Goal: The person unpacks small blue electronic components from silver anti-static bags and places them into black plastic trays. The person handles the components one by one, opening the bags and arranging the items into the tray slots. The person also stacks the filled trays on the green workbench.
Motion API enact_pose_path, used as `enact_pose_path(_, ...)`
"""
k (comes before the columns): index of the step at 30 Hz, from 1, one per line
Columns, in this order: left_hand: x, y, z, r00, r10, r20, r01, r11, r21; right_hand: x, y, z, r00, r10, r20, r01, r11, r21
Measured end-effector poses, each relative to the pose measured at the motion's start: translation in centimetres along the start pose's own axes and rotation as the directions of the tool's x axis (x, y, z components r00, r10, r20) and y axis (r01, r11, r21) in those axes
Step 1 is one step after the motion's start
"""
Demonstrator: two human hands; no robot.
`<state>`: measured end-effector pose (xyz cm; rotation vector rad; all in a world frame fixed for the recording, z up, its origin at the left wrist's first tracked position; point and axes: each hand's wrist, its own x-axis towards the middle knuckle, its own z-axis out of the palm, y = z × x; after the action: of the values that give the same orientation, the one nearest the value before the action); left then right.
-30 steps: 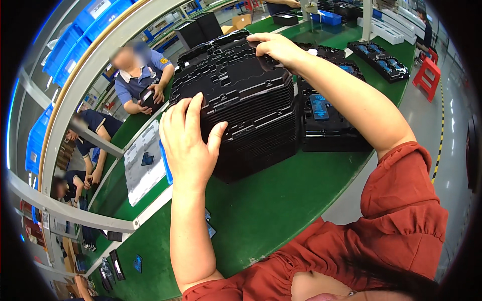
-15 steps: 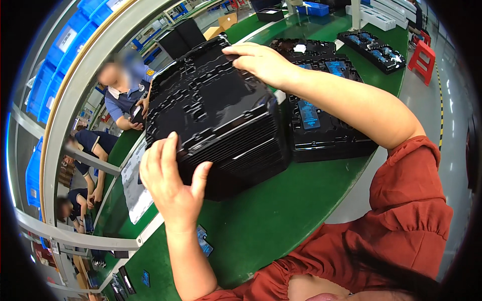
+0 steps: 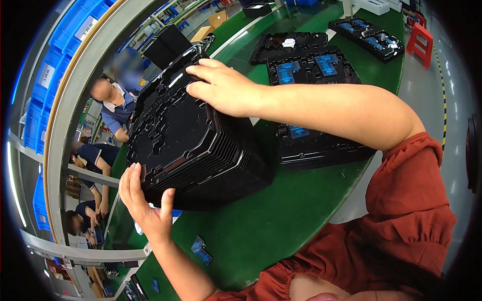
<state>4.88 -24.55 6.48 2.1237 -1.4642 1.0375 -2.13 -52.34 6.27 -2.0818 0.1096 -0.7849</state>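
Observation:
A tall stack of black plastic trays (image 3: 175, 130) stands on the green tabletop, with moulded recesses showing on its top tray. My left hand (image 3: 148, 213) grips its near left corner, fingers along the side and thumb spread away. My right hand (image 3: 223, 90) holds the stack's far right edge, fingers lying over the top tray. The stack is held between both hands. To its right, another pile of black trays (image 3: 326, 148) carries blue circuit boards (image 3: 286, 72), partly hidden behind my right forearm. A loose blue board (image 3: 202, 250) lies on the table near my left forearm.
Further black trays (image 3: 366, 40) lie at the far right, near a red stool (image 3: 420, 45). A grey metal frame (image 3: 55, 125) and blue bins (image 3: 47, 80) border the left. Co-workers (image 3: 118, 108) sit beyond the frame. The green tabletop (image 3: 281, 220) curves along its near edge.
The stack has shifted left and toward me, both hands moving with it. More of the tray pile on the right shows. The view has also shifted a little.

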Motion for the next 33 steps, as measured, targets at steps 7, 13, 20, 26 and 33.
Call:
enact_pose_path(7,-1.5,0.6,-0.4,1.000,-0.009,-0.007,0.009,1.000,0.001,-1.8,-0.1,-0.3,0.998,-0.056,0.026,0.055,0.998,0.014)
enact_pose_path(13,-1.0,0.3,0.3,1.000,0.022,-0.020,-0.021,1.000,0.014,-1.4,0.8,-0.2,0.995,-0.095,-0.021,0.094,0.995,-0.036)
enact_pose_path(20,-2.1,0.6,-0.2,1.000,-0.004,-0.011,0.004,1.000,0.007,3.0,7.8,-10.3,0.986,0.014,0.165,0.022,0.977,-0.212)
enact_pose_path(26,-1.6,1.3,1.3,0.996,-0.023,-0.090,0.027,0.999,0.047,1.5,22.1,-22.8,0.929,0.369,0.034,-0.171,0.509,-0.844)
enact_pose_path(33,-2.2,1.0,1.4,0.995,-0.052,-0.085,0.057,0.997,0.060,2.6,27.2,-24.9,0.688,0.678,0.261,-0.535,0.715,-0.449)
